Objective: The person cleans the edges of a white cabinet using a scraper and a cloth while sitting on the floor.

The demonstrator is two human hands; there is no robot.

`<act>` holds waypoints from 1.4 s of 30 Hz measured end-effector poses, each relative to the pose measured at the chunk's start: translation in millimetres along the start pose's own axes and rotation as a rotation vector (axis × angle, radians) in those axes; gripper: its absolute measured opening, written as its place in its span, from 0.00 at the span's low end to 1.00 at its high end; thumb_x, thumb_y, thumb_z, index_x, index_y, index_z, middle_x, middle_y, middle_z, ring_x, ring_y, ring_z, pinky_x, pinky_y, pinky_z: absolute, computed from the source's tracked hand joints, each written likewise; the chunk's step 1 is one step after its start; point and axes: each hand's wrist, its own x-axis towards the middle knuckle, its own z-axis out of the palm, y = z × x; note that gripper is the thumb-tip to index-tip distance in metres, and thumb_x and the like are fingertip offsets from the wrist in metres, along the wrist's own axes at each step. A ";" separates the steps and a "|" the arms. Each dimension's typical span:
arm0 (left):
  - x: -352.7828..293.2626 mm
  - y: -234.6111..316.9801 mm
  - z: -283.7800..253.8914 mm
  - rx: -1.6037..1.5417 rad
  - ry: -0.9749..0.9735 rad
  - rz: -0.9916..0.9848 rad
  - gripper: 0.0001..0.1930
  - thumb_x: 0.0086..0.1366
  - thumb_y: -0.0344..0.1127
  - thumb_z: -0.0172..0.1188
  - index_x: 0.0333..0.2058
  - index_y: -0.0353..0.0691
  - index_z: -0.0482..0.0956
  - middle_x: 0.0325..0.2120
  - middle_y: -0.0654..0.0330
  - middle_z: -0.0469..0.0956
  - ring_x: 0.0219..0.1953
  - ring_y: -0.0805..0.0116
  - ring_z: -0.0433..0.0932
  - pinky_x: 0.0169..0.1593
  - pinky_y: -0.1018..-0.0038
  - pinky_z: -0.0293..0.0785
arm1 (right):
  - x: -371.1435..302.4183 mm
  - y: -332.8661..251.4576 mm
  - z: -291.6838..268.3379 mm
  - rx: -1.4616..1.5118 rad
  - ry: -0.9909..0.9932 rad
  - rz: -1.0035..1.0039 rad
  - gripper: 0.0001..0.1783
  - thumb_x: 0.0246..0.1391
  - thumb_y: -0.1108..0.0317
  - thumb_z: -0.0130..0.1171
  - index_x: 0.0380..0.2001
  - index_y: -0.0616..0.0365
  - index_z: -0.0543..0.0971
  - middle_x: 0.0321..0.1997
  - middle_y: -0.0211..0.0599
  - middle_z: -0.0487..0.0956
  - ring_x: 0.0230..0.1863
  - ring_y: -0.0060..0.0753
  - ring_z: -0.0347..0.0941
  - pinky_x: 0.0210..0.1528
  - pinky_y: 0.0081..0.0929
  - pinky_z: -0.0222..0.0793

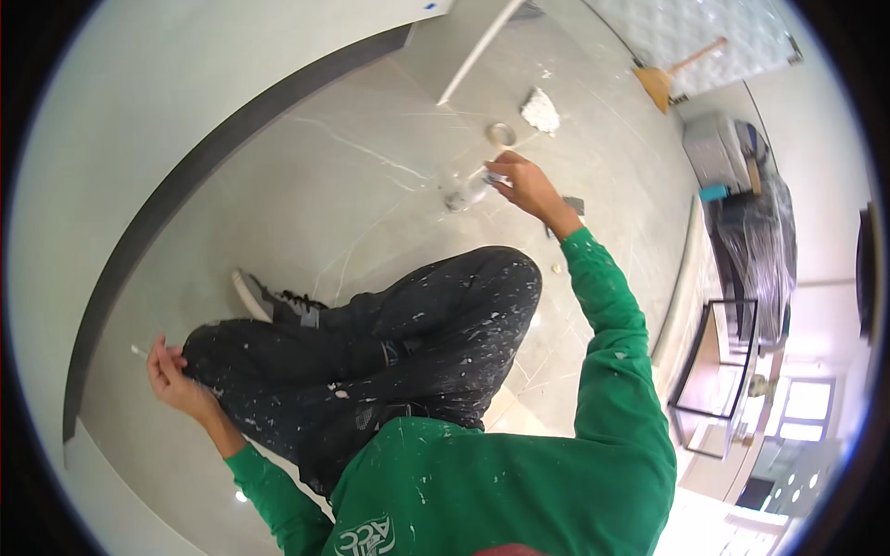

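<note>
My left hand, beside my bent knee, has its fingers closed on a short white cigarette that pokes out past the fingertips. Farther out, above the floor, my right hand grips a whitish tool. Motion smears that tool, so its kind cannot be made out. A roll of tape lies just beyond the right hand. Past it sits a crumpled white lump. Partly behind my right wrist is a small dark flat piece.
Grey marble-patterned floor spreads around my crossed legs. A pale wall with dark skirting curves along the left. At the far right are a broom, a grey case, plastic-wrapped goods and a black-framed stand.
</note>
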 end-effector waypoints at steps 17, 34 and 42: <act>-119.9 76.5 211.3 0.016 -0.813 0.248 0.19 0.60 0.31 0.68 0.50 0.34 0.79 0.33 0.59 0.80 0.35 0.67 0.76 0.45 0.69 0.73 | -5.2 -2.6 -12.8 0.038 -0.024 0.029 0.15 0.51 0.75 0.64 0.44 0.61 0.83 0.45 0.43 0.81 0.45 0.51 0.79 0.48 0.43 0.76; -219.6 43.5 472.6 0.286 -1.085 0.686 0.29 0.53 0.50 0.75 0.49 0.39 0.79 0.33 0.55 0.76 0.37 0.51 0.77 0.40 0.58 0.70 | -6.4 10.4 -12.5 0.091 0.004 -0.061 0.16 0.47 0.77 0.66 0.43 0.59 0.85 0.42 0.41 0.81 0.42 0.48 0.80 0.47 0.41 0.76; -217.2 51.0 475.5 0.320 -1.225 0.481 0.24 0.59 0.46 0.72 0.51 0.42 0.83 0.35 0.57 0.78 0.40 0.54 0.79 0.45 0.57 0.69 | -8.4 20.1 -4.1 0.012 -0.033 -0.043 0.10 0.46 0.73 0.68 0.36 0.61 0.84 0.37 0.42 0.79 0.40 0.49 0.79 0.44 0.43 0.76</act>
